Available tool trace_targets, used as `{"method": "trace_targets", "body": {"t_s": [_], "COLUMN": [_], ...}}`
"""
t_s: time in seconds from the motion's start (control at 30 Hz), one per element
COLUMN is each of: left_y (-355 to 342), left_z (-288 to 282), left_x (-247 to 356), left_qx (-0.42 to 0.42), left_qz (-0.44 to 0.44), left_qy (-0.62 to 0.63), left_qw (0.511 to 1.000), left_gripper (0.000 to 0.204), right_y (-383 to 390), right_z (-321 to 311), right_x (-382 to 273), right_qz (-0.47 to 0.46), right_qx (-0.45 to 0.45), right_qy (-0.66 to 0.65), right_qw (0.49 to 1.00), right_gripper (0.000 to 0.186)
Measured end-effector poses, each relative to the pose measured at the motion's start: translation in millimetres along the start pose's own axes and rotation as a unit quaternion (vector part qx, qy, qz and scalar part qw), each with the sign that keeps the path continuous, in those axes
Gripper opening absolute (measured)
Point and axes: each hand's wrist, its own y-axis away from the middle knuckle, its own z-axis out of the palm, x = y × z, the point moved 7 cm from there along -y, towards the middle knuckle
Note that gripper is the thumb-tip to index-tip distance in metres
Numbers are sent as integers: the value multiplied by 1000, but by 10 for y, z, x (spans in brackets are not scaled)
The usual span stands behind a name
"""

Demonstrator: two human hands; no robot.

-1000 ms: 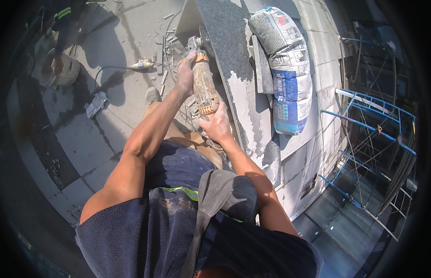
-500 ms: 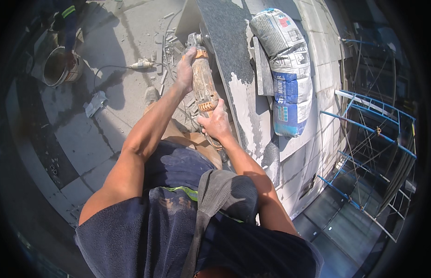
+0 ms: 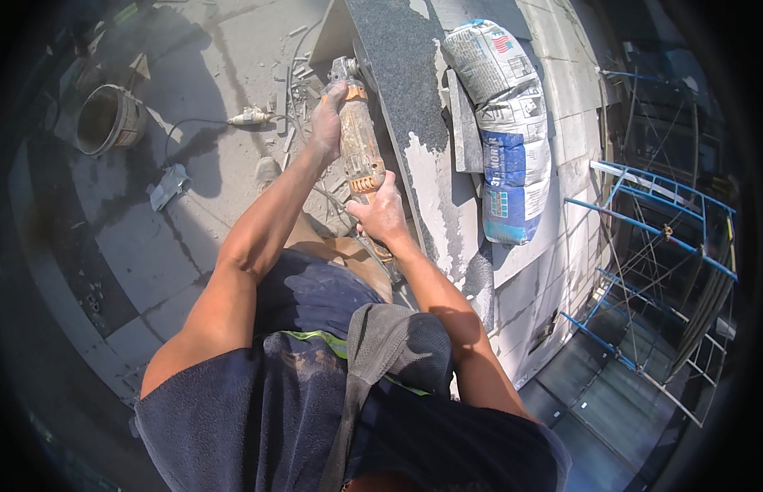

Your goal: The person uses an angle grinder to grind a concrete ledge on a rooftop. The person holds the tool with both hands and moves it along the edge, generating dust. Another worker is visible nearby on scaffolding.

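Note:
With both hands I hold a dusty orange-and-grey angle grinder, its metal head pointing away from me. My left hand is closed around the front of the body, just behind the head. Lower down, my right hand grips the rear part below the orange vents. The grinder's head lies against the left edge of a dark grey stone slab, which is partly coated with pale dust. The disc is mostly hidden between head and slab.
A cement-type bag, white and blue, lies on the slabs beside a narrow stone strip. At left are a bucket, crumpled white wrapping and a cable connector. Stone offcuts litter the floor. Blue scaffolding stands right.
A co-worker's dark-clothed limb at the bucket has gone from there. My hands and the grinder stay nearly in place against the slab edge; the view has shifted very slightly.

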Motion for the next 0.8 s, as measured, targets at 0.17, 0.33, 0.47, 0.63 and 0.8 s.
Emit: {"method": "trace_targets", "body": {"t_s": [0.17,0.33,0.47,0.63,0.8], "left_y": [296,376,419,466,312], "left_z": [58,76,100,92,86], "left_x": [-123,-190,-203,-232,-144], "left_qx": [-5,-9,-14,-9,-11], "left_qz": [-32,-28,-22,-28,-25], "left_qy": [30,45,44,38,30], "left_qw": [999,999,999,999,999], "left_gripper": [44,46,47,47,46], "right_y": [255,314,376,404,203], "right_z": [-39,-22,-53,-29,-6], "right_x": [83,205,219,307,298], "right_qz": [11,-20,25,22,-47], "right_qx": [3,12,-6,-12,14], "right_qy": [10,6,4,14,8], "right_qw": [1000,1000,1000,1000,999], "right_gripper": [72,75,80,81,71]}}
